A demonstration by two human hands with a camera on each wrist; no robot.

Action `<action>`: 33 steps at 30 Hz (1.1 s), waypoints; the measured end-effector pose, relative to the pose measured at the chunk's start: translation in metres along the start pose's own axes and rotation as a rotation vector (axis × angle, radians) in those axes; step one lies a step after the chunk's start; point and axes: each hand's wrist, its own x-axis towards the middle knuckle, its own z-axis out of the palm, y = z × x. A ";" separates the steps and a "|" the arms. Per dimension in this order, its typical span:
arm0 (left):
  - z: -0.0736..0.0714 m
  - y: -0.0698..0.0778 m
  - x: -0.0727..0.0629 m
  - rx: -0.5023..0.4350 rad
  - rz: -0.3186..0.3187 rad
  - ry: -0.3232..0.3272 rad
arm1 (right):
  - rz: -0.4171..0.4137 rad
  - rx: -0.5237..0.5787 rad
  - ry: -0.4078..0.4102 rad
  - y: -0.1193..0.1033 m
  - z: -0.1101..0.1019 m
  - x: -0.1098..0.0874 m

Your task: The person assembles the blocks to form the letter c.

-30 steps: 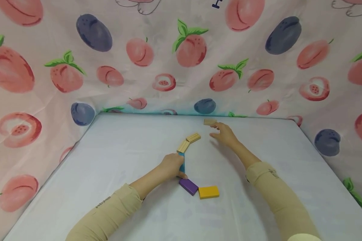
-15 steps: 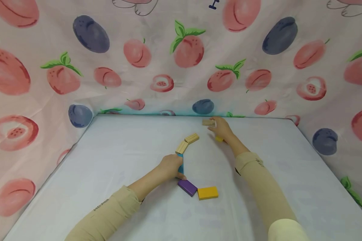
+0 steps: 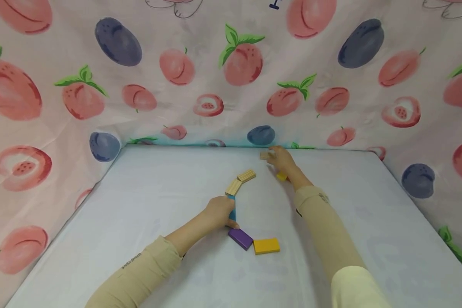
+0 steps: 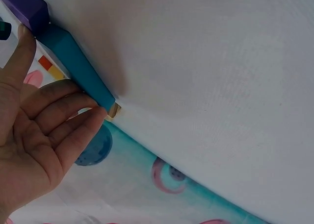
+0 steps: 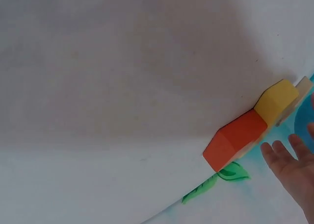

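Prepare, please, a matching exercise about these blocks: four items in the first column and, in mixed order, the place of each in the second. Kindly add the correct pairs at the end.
Column one
1. Blue block
2. Purple block
3. Red block
4. Striped wooden pair

Column two
A. Beside the far yellow block, in the right wrist view
B. Between the blue block and the near yellow block
C. Just past the end of the blue block that is farthest from the person
D. Between the purple block and the striped wooden pair

Right pairs: 1-D, 2-B, 3-A, 4-C
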 end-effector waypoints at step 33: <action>-0.007 0.003 0.005 0.012 -0.003 -0.025 | 0.098 0.009 0.023 0.025 0.027 0.025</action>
